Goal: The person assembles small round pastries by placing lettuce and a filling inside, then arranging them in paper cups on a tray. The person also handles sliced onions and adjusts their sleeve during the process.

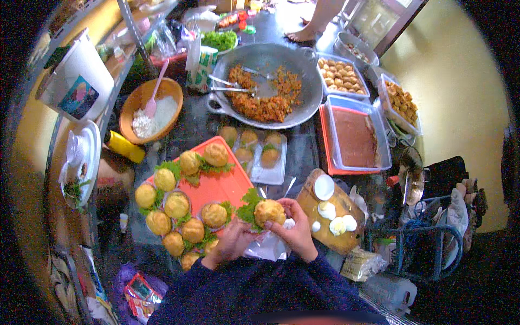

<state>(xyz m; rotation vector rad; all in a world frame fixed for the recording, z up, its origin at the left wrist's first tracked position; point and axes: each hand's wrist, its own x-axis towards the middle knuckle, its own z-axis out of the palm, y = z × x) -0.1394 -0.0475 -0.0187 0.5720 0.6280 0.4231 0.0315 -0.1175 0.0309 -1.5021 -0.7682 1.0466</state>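
Between my hands, in front of my chest, is a golden choux bun [269,212] with a green lettuce leaf [249,206] sticking out on its left. My right hand [298,232] is closed around the bun's right side, its thumb across the front. Close to the bun's lower left, my left hand [233,242] is smeared by motion, so its grip does not show. To the left lies an orange-red tray [225,184] edged with several similar buns and lettuce, some in paper cups. White plastic [268,248] lies just below my hands.
A large wok [309,81] of orange-brown filling with spoons stands ahead. Boiled egg pieces and a white cup lie on a wooden board [309,208] at right. Beyond are plastic containers [384,151], one with small buns. A bowl of white powder [130,103] is left; someone's bare foot [303,35] shows far ahead.
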